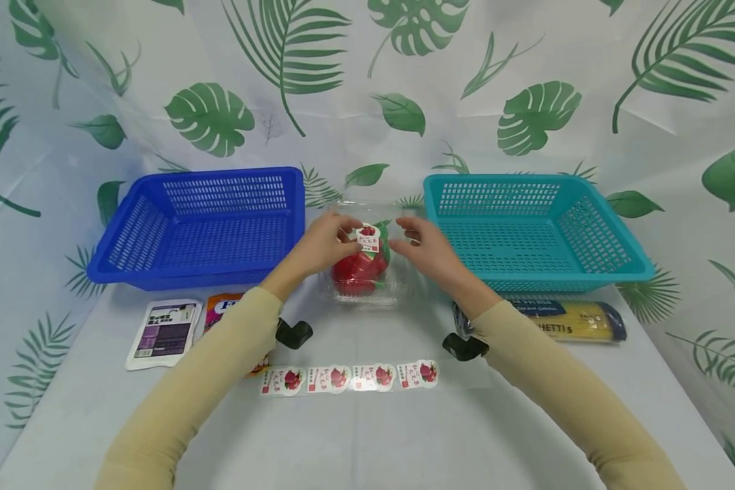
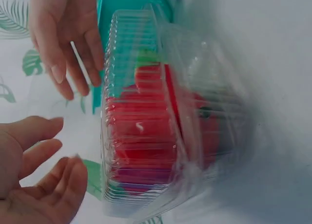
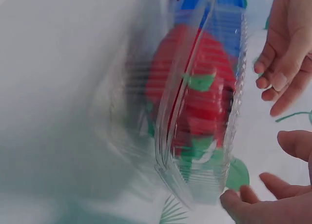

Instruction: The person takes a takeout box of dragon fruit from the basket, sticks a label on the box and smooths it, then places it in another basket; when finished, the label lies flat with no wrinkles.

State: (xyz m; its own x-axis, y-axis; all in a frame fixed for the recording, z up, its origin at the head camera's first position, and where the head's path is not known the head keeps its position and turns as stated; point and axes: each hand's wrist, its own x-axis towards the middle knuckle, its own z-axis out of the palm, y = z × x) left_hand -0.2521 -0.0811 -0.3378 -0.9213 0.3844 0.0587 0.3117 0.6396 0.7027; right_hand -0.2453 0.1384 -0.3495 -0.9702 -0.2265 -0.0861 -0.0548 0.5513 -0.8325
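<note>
A clear plastic clamshell box (image 1: 398,289), lid down, stands between the baskets. Inside it are red fruits with green tips (image 1: 358,272), which look like dragon fruit. A white label with a red fruit picture (image 1: 368,238) lies on the lid. My left hand (image 1: 323,243) hovers at the label's left, fingers loosely bent; the left wrist view shows no object in the left hand (image 2: 41,170). Opposite it, my right hand (image 1: 427,248) is spread above the lid's right side. In the right wrist view the right hand (image 3: 278,195) holds nothing; whether a fingertip touches the lid I cannot tell.
A blue basket (image 1: 159,275) stands at the left, a teal basket (image 1: 539,280) at the right. In front lie a white-and-purple packet (image 1: 164,333), an orange packet (image 1: 217,309) partly behind the left sleeve, a spaghetti pack (image 1: 578,321), and a strip of several fruit labels (image 1: 350,379).
</note>
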